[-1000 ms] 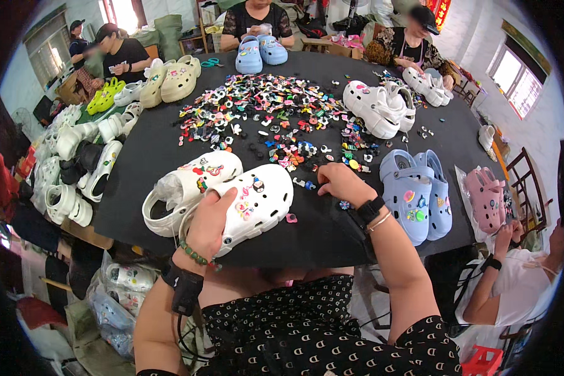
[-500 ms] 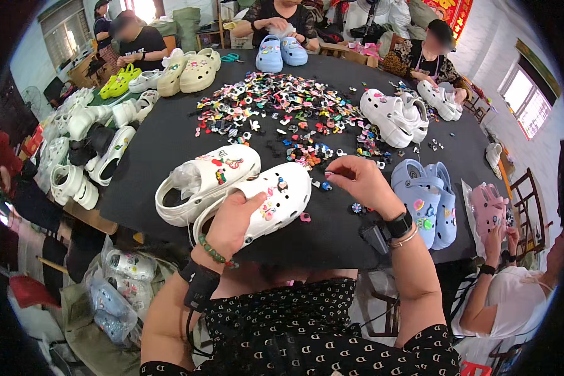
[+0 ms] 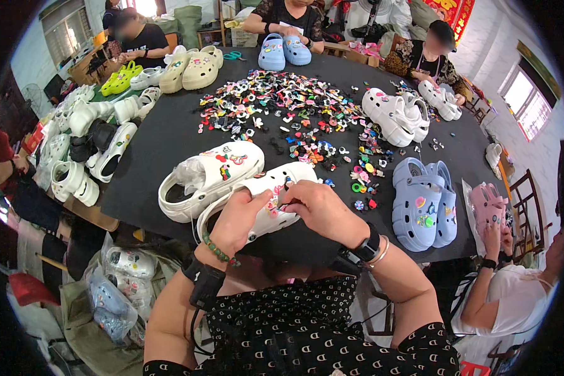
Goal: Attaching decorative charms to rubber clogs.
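Note:
A white clog (image 3: 266, 180) with colourful charms on its upper lies in front of me, its toe toward the far right. My left hand (image 3: 230, 220) is closed round its near side, thumb on top. Over the upper, my right hand (image 3: 329, 212) pinches a small shoe charm against the clog; the fingers hide most of it. Touching the held clog on the left is a second white clog (image 3: 239, 164), decorated with charms and stuffed with clear plastic at the heel.
A heap of loose charms (image 3: 282, 103) spreads over the black table (image 3: 147, 160). Blue clogs (image 3: 413, 200) stand at right, white clogs (image 3: 388, 116) beyond them. Beige clogs (image 3: 200, 69) and piled white clogs (image 3: 84, 119) are at left. Several people work around the table.
My right hand has moved left from above the table onto the clog's upper, bringing the charm along. Across the table, a person's hands have come down onto the far blue clogs.

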Available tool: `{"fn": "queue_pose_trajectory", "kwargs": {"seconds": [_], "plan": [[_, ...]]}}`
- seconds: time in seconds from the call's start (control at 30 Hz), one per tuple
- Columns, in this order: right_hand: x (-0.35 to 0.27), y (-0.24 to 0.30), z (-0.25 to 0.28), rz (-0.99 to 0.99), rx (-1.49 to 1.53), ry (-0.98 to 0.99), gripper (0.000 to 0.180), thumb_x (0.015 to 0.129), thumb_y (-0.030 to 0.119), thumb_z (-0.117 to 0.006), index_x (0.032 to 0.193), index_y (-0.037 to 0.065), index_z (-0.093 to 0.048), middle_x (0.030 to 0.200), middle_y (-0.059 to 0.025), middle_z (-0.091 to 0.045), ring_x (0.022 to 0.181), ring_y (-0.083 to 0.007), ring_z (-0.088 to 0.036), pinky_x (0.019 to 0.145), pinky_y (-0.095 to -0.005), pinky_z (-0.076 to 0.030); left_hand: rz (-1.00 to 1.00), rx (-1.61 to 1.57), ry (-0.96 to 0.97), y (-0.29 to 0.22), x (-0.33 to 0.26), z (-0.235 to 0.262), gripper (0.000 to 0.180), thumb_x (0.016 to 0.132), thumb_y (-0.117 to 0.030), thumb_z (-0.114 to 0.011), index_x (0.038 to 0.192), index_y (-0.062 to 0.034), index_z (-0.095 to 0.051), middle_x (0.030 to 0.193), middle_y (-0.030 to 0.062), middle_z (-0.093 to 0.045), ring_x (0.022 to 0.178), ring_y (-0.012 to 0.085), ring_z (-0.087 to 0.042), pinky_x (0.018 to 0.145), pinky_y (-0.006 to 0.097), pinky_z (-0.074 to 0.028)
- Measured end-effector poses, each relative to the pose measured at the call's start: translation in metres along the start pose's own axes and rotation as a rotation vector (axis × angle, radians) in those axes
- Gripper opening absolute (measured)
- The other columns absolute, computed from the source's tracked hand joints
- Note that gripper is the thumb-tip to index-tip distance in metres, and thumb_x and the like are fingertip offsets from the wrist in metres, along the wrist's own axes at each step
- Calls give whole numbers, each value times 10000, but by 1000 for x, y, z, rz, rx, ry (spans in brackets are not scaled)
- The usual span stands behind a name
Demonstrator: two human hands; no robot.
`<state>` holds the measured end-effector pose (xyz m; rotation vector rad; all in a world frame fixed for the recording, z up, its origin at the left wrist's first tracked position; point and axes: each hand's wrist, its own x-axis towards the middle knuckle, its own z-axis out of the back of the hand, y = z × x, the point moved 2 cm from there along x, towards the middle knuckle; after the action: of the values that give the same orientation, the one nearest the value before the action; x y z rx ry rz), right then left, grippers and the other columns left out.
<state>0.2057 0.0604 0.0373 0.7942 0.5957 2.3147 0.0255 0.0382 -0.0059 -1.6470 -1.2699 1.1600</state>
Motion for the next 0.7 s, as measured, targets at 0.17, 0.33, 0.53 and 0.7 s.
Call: {"fn": "queue_pose_trajectory", "kwargs": {"seconds": [0.17,0.33,0.53,0.7], "plan": [[0,2,-9,-115,-31,-10,136,774,5,-696,878,34,-615,926,-128,-607,876,-324,-614,734,-408,-486,24,27,26,1,-3,1,310,943,-155,-611,1179,43,-576,1088,73,-662,948,122,-624,809,285,-510],[5,16,-3,-128,-375,-125,441,726,31,-742,1121,84,-552,1315,-180,-471,1224,-417,-449,953,-508,-408,-67,131,61,3,-8,-3,320,922,-104,-631,1211,16,-568,1100,52,-659,967,117,-619,824,283,-509],[4,2,-9,-297,-232,20,822,721,4,-740,1423,132,-332,1444,-194,-368,1356,-458,-312,1011,-574,-379,-160,404,8,8,-13,-3,378,843,-39,-693,1191,31,-563,1112,67,-644,975,124,-603,861,296,-495],[5,11,-8,-274,-275,-38,853,708,-26,-729,1440,131,-320,1392,-167,-397,1319,-420,-348,981,-574,-401,-254,499,3,6,-18,-9,369,814,5,-673,1160,59,-557,1108,99,-634,998,146,-596,873,310,-491]]}}
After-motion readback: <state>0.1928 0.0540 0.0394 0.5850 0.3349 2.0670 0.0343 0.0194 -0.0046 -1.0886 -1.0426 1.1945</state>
